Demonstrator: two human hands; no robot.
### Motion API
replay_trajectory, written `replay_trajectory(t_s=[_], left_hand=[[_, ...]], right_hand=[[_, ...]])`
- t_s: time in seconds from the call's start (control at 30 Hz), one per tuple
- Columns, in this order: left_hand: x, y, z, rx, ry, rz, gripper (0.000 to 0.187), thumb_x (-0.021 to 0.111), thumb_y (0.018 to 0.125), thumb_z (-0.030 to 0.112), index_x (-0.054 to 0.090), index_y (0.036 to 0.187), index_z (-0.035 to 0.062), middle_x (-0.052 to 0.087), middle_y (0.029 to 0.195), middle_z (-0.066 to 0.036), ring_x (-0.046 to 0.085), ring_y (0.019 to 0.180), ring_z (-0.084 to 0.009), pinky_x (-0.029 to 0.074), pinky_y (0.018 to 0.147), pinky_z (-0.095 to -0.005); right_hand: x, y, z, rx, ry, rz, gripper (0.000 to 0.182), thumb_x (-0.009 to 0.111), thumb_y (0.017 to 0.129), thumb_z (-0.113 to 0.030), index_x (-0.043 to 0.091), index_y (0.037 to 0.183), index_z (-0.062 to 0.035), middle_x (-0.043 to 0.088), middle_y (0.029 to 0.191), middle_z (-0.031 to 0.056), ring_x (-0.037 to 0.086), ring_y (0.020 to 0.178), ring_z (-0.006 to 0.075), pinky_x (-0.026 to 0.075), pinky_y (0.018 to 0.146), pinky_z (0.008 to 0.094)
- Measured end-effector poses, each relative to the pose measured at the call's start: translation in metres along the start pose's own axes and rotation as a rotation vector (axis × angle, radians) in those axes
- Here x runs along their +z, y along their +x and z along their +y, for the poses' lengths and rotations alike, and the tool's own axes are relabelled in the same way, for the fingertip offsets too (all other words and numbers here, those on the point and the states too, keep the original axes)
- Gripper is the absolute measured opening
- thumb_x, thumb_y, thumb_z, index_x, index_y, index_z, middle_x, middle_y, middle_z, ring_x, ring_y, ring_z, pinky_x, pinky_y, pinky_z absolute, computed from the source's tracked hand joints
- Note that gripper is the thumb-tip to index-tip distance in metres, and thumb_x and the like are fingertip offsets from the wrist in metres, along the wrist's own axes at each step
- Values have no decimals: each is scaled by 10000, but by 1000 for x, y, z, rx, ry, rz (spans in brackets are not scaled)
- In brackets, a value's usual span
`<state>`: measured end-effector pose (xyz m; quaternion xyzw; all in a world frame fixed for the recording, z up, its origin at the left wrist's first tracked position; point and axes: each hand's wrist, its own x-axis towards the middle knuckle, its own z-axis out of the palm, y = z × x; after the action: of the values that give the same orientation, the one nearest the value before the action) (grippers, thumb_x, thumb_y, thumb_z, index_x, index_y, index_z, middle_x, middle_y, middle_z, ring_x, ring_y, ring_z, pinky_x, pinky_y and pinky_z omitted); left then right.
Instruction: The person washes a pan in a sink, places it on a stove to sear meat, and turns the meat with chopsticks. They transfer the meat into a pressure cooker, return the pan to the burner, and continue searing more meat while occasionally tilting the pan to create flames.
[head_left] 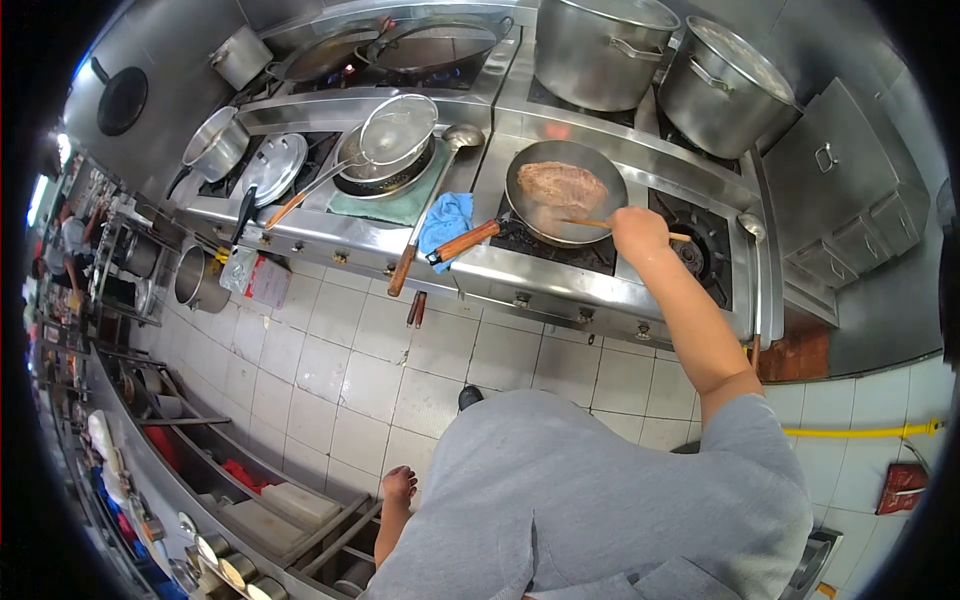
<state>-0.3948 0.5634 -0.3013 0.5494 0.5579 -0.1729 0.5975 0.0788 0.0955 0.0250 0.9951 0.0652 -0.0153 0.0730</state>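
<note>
**Browned meat held in a hot pan, thin wooden utensil gripped above it**

Nearest, the left hand (399, 484) was held low beside the body, its fingers loosely curled, with nothing seen in them. Farther out, the right hand (640, 236) was closed firmly around a slender, pale wooden stick (588, 222); whether one stick or a pair was gripped could not be told. Its tip was held low over the pan, beside the meat.

By the front edge of the stainless-steel stove (600, 282), the turned brown wooden handle (468, 242) was set pointing left, with a crumpled blue cloth (450, 213) laid beside it. The round, dark metal pan (603, 163) was placed on the burner behind that edge, and the large, browned slab of meat (562, 187) was contained in it, toward its far side.

The meat was judged fairly heavy, soft yet firm enough to be moved whole, and slippery with fat; it was best taken under its thick middle, since its thin edges might be torn. The pan was best held by its wood.

Beyond, two tall steel stockpots (608, 60) were stood toward the back edge.
</note>
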Motion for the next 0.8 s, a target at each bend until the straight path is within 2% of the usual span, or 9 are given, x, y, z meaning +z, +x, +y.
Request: replay_trajectory(t_s=[0.07, 0.3, 0.4, 0.53, 0.63, 0.7, 0.73, 0.77, 0.8], left_hand=[[0, -10, 0, 34, 105, 44, 324, 574, 859, 178, 641, 1109, -17, 695, 931, -135, 666, 864, -238, 524, 732, -340], [-13, -10, -51, 77, 329, -17, 234, 559, 862, 159, 629, 1027, 8, 648, 836, -102, 602, 732, -200, 462, 612, -327], [-11, -15, -59, 80, 300, -27, 197, 553, 863, 150, 624, 992, 19, 628, 796, -89, 574, 676, -184, 436, 560, -321], [-11, -15, -66, 112, 177, -51, 151, 544, 865, 139, 617, 945, 34, 602, 742, -70, 537, 601, -162, 401, 492, -313], [-14, -13, -68, 170, 102, -85, 122, 538, 866, 131, 612, 910, 44, 582, 702, -57, 510, 544, -146, 374, 440, -307], [-27, 7, -87, 241, 126, -94, 104, 534, 867, 132, 605, 881, 57, 568, 690, -44, 513, 565, -140, 374, 448, -308], [-39, 24, -106, 340, 62, -240, 88, 545, 859, 138, 588, 839, 64, 567, 686, -54, 524, 575, -179, 385, 462, -343], [-35, 16, -89, 764, 596, -236, 95, 563, 838, 152, 560, 790, 70, 575, 698, -83, 537, 599, -255, 403, 494, -397], [-30, 8, -71, 1223, 1058, 2, 127, 581, 817, 166, 533, 741, 76, 583, 709, -112, 550, 622, -331, 421, 527, -452]], right_hand=[[-29, -10, -2, 4, -54, -19, 178, 557, 826, -112, 722, 864, -57, 704, 893, 151, 688, 854, 306, 554, 716, 401], [-35, -4, -10, 10, -48, -7, 194, 537, 830, -101, 722, 865, -52, 703, 880, 157, 692, 829, 312, 556, 703, 404], [13, 16, -22, -33, -24, 40, 212, 517, 832, -100, 720, 865, -47, 699, 886, 169, 691, 839, 310, 555, 720, 415], [7, 28, -35, -137, 15, 73, 198, 525, 825, -103, 711, 828, -35, 694, 836, 170, 684, 826, 333, 549, 741, 418], [-3, 36, -32, -160, -52, 6, 201, 530, 834, -113, 720, 861, -54, 704, 877, 149, 692, 841, 303, 552, 724, 398], [-18, 33, -26, -195, -264, -85, 208, 535, 851, -131, 728, 912, -82, 709, 953, 125, 691, 898, 268, 552, 716, 372], [-18, 32, -19, -161, -272, -79, 208, 535, 851, -131, 728, 912, -82, 709, 953, 125, 691, 898, 268, 552, 716, 372], [-14, 34, -10, -135, -286, -101, 207, 540, 856, -138, 728, 931, -93, 707, 980, 114, 685, 928, 257, 550, 717, 365], [-14, 35, 2, -100, -301, -122, 208, 546, 861, -144, 728, 951, -103, 705, 1008, 103, 679, 958, 247, 548, 718, 357]])
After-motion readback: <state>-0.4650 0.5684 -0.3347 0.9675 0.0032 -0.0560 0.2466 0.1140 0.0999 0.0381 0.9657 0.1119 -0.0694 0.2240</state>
